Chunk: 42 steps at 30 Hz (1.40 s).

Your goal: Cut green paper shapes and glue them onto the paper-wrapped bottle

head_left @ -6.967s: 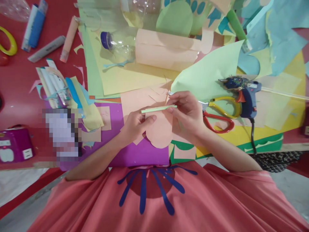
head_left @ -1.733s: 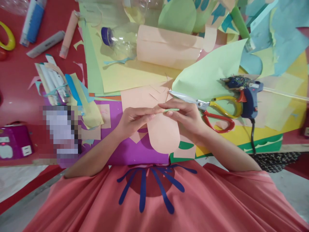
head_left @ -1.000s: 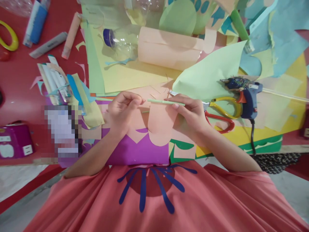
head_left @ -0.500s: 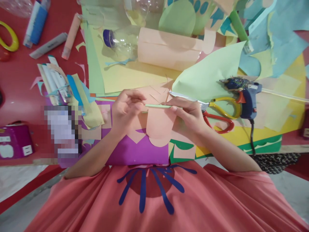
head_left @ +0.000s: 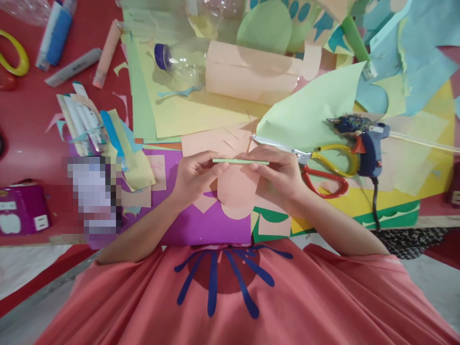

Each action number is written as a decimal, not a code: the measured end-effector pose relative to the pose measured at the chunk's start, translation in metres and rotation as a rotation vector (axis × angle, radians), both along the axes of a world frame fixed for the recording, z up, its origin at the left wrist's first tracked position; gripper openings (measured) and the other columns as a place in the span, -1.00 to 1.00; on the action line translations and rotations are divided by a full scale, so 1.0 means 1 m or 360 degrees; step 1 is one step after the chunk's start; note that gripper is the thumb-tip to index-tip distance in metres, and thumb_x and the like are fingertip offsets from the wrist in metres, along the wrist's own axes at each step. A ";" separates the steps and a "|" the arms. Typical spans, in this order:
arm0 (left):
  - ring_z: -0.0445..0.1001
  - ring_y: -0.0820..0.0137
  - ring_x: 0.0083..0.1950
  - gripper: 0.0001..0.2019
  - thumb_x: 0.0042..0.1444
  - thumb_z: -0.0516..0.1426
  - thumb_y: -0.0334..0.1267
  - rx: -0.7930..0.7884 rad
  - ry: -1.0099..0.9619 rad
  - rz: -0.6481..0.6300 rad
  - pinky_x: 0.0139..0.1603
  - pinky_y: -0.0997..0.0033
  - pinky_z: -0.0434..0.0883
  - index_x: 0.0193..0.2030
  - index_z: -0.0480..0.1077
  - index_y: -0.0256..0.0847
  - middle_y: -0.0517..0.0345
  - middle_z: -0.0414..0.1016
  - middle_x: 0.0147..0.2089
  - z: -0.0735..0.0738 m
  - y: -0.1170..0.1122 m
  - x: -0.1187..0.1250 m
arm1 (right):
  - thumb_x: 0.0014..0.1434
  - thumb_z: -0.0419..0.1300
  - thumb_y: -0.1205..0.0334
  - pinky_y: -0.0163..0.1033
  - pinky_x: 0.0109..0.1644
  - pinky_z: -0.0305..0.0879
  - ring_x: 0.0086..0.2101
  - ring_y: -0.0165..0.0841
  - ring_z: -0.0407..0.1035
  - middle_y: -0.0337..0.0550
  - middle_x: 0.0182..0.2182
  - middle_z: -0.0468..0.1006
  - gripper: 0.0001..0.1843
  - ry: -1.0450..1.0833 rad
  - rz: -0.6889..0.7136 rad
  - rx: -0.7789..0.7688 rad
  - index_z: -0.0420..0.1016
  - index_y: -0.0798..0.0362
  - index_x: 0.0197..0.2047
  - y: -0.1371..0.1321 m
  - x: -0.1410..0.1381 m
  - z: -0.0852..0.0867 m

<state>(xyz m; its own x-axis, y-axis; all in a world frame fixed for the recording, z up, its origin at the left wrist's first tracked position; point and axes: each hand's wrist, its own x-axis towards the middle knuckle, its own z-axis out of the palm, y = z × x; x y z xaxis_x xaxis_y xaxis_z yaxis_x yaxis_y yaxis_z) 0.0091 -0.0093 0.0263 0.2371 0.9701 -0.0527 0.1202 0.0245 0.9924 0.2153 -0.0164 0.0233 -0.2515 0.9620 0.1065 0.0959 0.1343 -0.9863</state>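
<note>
Left hand (head_left: 195,176) back on strip (head_left: 240,162), scissors (head_left: 304,157), bottle (head_left: 189,62) nearby

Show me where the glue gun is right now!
In the head view, the glue gun is on the right side, next to the handles of the scissors near the right hand.

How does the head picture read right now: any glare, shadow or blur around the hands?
Head view: small glints on the clear bottle; a rounded shadow on the coral shirt; a pixelated block hides detail at the left; the green strip between left hand and right hand reads clearly, though fine edges look slightly soft.
</note>
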 end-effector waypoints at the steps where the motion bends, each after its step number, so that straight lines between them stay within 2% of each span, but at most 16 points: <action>1: 0.55 0.42 -0.33 -0.79 0.08 0.31 -0.08 -0.0013 -0.0004 0.0000 -0.31 0.44 0.48 -0.41 0.56 -0.17 0.19 0.56 -0.42 0.000 0.000 0.000 | 0.24 0.31 0.02 -0.12 -0.09 0.53 -0.23 -0.31 0.58 -0.22 -0.23 0.73 -0.80 0.0013 0.0002 -0.0015 0.73 -0.14 -0.17 0.000 0.000 0.001; 5: 0.47 0.47 -0.38 -0.87 0.03 0.29 -0.16 -0.0057 -0.0034 0.0135 -0.37 0.46 0.39 -0.43 0.54 -0.15 0.24 0.53 -0.43 -0.002 0.007 -0.005 | 0.20 0.35 0.00 -0.19 -0.19 0.50 -0.31 -0.36 0.54 -0.25 -0.35 0.69 -0.83 0.0123 -0.0128 -0.0069 0.71 -0.14 -0.29 0.001 0.001 0.002; 7: 0.44 0.48 -0.38 -0.84 -0.02 0.31 -0.14 -0.0058 -0.0112 0.0326 -0.33 0.45 0.38 -0.47 0.49 -0.13 0.28 0.48 -0.46 -0.005 0.015 -0.009 | 0.17 0.36 -0.06 -0.21 -0.29 0.46 -0.41 -0.39 0.49 -0.28 -0.45 0.62 -0.77 0.0206 -0.0281 -0.0086 0.67 -0.12 -0.40 0.003 0.002 0.002; 10: 0.35 0.51 -0.45 -0.79 -0.06 0.29 -0.07 -0.0016 -0.0343 0.0629 -0.41 0.44 0.28 -0.47 0.43 -0.12 0.30 0.36 -0.50 -0.007 0.029 -0.016 | 0.19 0.33 -0.10 -0.23 -0.42 0.39 -0.53 -0.43 0.39 -0.31 -0.52 0.54 -0.67 0.0278 -0.0405 -0.0107 0.57 -0.08 -0.48 0.005 0.005 0.002; 14: 0.15 0.53 -0.52 -0.72 -0.02 0.23 -0.04 0.0019 -0.0440 0.0749 -0.50 0.39 0.15 -0.51 0.25 -0.11 0.30 0.16 -0.54 -0.011 0.042 -0.025 | 0.33 0.16 -0.11 -0.24 -0.43 0.33 -0.55 -0.42 0.37 -0.26 -0.60 0.48 -0.49 -0.0021 -0.0215 0.0000 0.40 -0.01 -0.57 0.004 0.008 0.006; 18: 0.19 0.53 -0.45 -0.59 0.06 0.21 0.09 0.0120 -0.0412 0.0782 -0.42 0.38 0.22 -0.50 0.15 -0.11 0.30 0.09 -0.54 -0.018 0.047 -0.032 | 0.41 0.05 0.01 -0.23 -0.31 0.37 -0.43 -0.39 0.43 -0.18 -0.48 0.54 -0.56 -0.0341 -0.0031 0.0202 0.39 0.00 -0.47 0.002 0.011 0.009; 20: 0.24 0.52 -0.41 -0.59 0.10 0.17 0.12 0.0145 -0.0340 0.0800 -0.36 0.36 0.26 -0.48 0.15 -0.11 0.29 0.15 -0.52 -0.021 0.049 -0.035 | 0.40 0.05 0.11 -0.23 -0.30 0.36 -0.38 -0.37 0.44 -0.15 -0.39 0.56 -0.67 -0.0441 0.0011 0.0292 0.38 0.00 -0.41 0.002 0.010 0.008; 23: 0.29 0.52 -0.40 -0.65 0.18 0.14 0.08 0.0220 -0.0197 0.0810 -0.36 0.36 0.24 -0.42 0.20 -0.11 0.30 0.20 -0.51 -0.022 0.050 -0.042 | 0.36 0.05 0.25 -0.26 -0.35 0.30 -0.42 -0.40 0.38 -0.18 -0.42 0.51 -0.77 -0.0546 0.0083 0.0423 0.34 0.00 -0.37 0.002 0.010 0.006; 28: 0.22 0.55 -0.47 -0.69 0.24 0.15 -0.01 0.0378 0.0009 0.0791 -0.45 0.35 0.11 -0.43 0.33 -0.14 0.32 0.20 -0.56 -0.022 0.053 -0.051 | 0.40 0.02 0.19 -0.29 -0.49 0.08 -0.58 -0.48 0.11 -0.32 -0.61 0.23 -0.59 -0.0706 0.0192 0.0442 0.16 -0.02 -0.52 0.002 0.014 0.006; 30: 0.29 0.54 -0.41 -0.70 0.21 0.18 0.02 0.0462 0.0081 0.0826 -0.36 0.33 0.25 -0.40 0.38 -0.14 0.32 0.32 -0.50 -0.022 0.054 -0.053 | 0.43 0.01 0.11 -0.28 -0.51 0.05 -0.61 -0.48 0.05 -0.33 -0.65 0.15 -0.50 -0.0753 0.0203 0.0455 0.11 -0.01 -0.58 0.002 0.015 0.005; 31: 0.39 0.51 -0.30 -0.71 0.19 0.20 0.05 0.0515 0.0138 0.0824 -0.23 0.29 0.34 -0.34 0.41 -0.13 0.32 0.43 -0.40 -0.023 0.055 -0.055 | 0.43 0.01 0.08 -0.27 -0.50 0.08 -0.60 -0.47 0.10 -0.31 -0.65 0.19 -0.49 -0.0758 0.0194 0.0500 0.15 -0.01 -0.58 0.001 0.015 0.004; 33: 0.46 0.34 0.06 -0.65 0.15 0.24 0.11 0.0669 0.0300 0.0879 0.11 0.12 0.37 -0.09 0.44 -0.07 0.29 0.53 -0.03 -0.023 0.055 -0.056 | 0.43 0.01 0.11 -0.25 -0.41 0.22 -0.50 -0.40 0.29 -0.22 -0.56 0.39 -0.57 -0.0756 0.0130 0.0652 0.35 -0.01 -0.49 0.001 0.014 0.000; 34: 0.40 0.25 0.24 -0.58 0.17 0.23 0.12 0.0691 0.0405 0.0829 0.21 0.07 0.33 0.06 0.41 -0.02 0.27 0.49 0.14 -0.023 0.054 -0.056 | 0.42 0.02 0.16 -0.23 -0.33 0.29 -0.42 -0.36 0.37 -0.16 -0.48 0.50 -0.65 -0.0779 0.0087 0.0734 0.45 -0.01 -0.40 0.001 0.012 -0.002; 36: 0.31 0.19 0.35 -0.57 0.25 0.15 0.10 0.0833 0.0589 0.0624 0.30 0.04 0.29 0.17 0.37 0.02 0.18 0.42 0.27 -0.024 0.049 -0.053 | 0.38 0.05 0.25 -0.14 -0.18 0.34 -0.29 -0.29 0.43 -0.11 -0.32 0.61 -0.75 -0.0910 0.0035 0.0867 0.55 -0.03 -0.22 0.000 0.008 -0.006; 39: 0.36 0.17 0.31 -0.72 0.29 0.10 -0.12 0.0929 0.0929 0.0127 0.37 0.04 0.24 0.11 0.43 0.02 0.13 0.48 0.23 -0.026 0.039 -0.042 | 0.36 0.07 0.28 -0.06 -0.12 0.27 -0.23 -0.23 0.40 -0.09 -0.27 0.64 -0.75 -0.1207 0.0050 0.0893 0.60 -0.05 -0.19 -0.002 0.003 -0.008; 42: 0.41 0.13 0.25 -0.65 0.22 0.07 -0.32 0.0849 0.1159 -0.0045 0.32 -0.01 0.28 0.12 0.43 -0.03 0.08 0.52 0.18 -0.030 0.034 -0.032 | 0.38 0.06 0.26 -0.07 -0.13 0.21 -0.23 -0.22 0.38 -0.08 -0.29 0.64 -0.73 -0.1324 0.0062 0.0855 0.61 0.00 -0.21 -0.003 0.001 -0.008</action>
<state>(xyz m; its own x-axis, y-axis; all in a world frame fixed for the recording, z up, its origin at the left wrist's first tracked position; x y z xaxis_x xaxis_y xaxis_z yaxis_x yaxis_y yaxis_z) -0.0232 0.0244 -0.0035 0.3451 0.9030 0.2561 0.7168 -0.4297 0.5491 0.2166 -0.0196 0.0152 -0.4746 0.8271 0.3011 0.7162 0.5617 -0.4142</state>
